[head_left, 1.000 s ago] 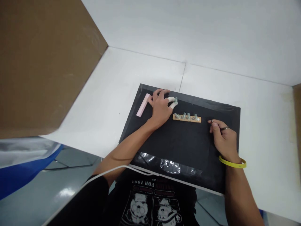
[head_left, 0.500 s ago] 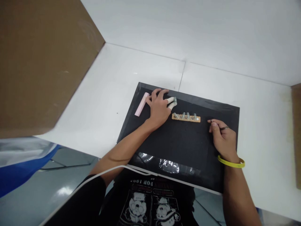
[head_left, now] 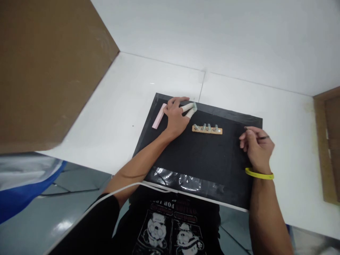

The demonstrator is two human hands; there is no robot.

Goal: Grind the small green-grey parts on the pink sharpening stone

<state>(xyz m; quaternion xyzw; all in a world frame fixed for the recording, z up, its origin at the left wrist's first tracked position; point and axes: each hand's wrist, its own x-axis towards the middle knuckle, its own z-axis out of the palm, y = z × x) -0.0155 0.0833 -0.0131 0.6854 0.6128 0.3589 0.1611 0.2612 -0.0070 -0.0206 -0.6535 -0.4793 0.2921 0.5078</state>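
Toward the back of the black mat (head_left: 202, 156), my left hand (head_left: 177, 115) wears white finger cots on two fingers. Between those fingertips it pinches a small greenish translucent piece (head_left: 194, 107). A pink bar (head_left: 159, 117) lies right beside this hand, by its outer fingers. To the hand's right rests a narrow tan strip (head_left: 207, 130) with several small clear greenish pieces standing or leaning on it. My right hand (head_left: 257, 143), over the mat's right edge, is closed round a thin dark rod-like tool (head_left: 264, 137); its exact kind is hidden by the fingers.
The mat lies on a white table (head_left: 106, 117) that meets a white back panel. A brown board (head_left: 53, 71) stands at the left, and a brown frame (head_left: 326, 148) at the right. A white cable (head_left: 119, 191) crosses my left arm near the mat's front edge.
My right hand has moved to the right and slightly back, away from the tan strip, with the dark tool still in it. The left hand has shifted slightly, keeping its pinch.
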